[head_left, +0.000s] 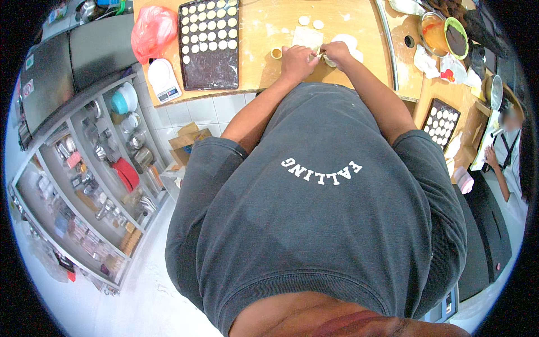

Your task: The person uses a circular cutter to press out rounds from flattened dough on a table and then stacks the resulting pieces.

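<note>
My left hand (300,62) and my right hand (337,53) are close together at the near edge of the wooden table. Both have their fingers closed on pale dough (329,60), which shows in small pieces between and below them. Just beyond lies a flat, pale sheet of dough (307,36), with two dough rounds (318,24) past its far edge. A small yellowish ring-shaped cutter (275,53) stands left of my left hand. Behind my right hand is a white mass (349,44), dough or a bag; I cannot tell which.
Left on the table (261,70) are a dark baking tray (210,73) with rows of dough rounds, a white kitchen scale (163,78) and a red plastic bag (152,33). Bowls (456,38) and a second tray (441,122) stand right. Another person (508,151) is far right.
</note>
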Demonstrator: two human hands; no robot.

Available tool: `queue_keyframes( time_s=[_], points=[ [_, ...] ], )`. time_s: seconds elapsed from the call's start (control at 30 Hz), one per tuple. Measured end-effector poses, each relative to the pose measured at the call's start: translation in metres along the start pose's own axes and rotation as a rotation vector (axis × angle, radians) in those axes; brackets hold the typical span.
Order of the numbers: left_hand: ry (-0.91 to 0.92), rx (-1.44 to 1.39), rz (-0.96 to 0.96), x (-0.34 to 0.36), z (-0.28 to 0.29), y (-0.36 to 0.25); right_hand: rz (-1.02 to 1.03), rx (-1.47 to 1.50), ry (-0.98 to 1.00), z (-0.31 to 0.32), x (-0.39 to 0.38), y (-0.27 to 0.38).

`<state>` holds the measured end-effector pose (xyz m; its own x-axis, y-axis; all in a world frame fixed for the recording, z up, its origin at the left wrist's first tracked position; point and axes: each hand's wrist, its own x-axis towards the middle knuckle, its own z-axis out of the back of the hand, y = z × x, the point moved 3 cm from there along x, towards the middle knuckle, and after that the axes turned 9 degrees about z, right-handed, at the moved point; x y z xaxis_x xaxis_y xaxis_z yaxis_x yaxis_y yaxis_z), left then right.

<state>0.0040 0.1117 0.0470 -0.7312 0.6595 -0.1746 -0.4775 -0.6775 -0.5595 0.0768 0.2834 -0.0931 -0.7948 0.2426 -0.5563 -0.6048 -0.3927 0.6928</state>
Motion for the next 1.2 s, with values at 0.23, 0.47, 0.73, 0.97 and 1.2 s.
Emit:
queue_keyframes(
  time_s=[0.23,0.47,0.73,0.97,1.2],
  points=[
    [0.006,-0.013,0.006,0.001,0.003,0.001,-0.088,-0.116,0.077,0.008,-0.008,0.019],
    [-0.062,-0.052,-0.032,0.004,0.004,0.002,-0.079,-0.031,-0.024,-0.002,0.006,0.007],
    [-0.093,-0.106,0.019,0.002,0.012,0.008,-0.114,0.301,-0.099,0.012,-0.009,0.02],
    [-0.067,-0.131,0.051,-0.004,0.011,0.01,-0.209,0.079,-0.044,0.012,-0.005,0.031],
    [-0.072,-0.103,-0.038,0.001,0.013,-0.004,0.197,0.145,-0.274,0.01,0.01,-0.014]
  ],
)
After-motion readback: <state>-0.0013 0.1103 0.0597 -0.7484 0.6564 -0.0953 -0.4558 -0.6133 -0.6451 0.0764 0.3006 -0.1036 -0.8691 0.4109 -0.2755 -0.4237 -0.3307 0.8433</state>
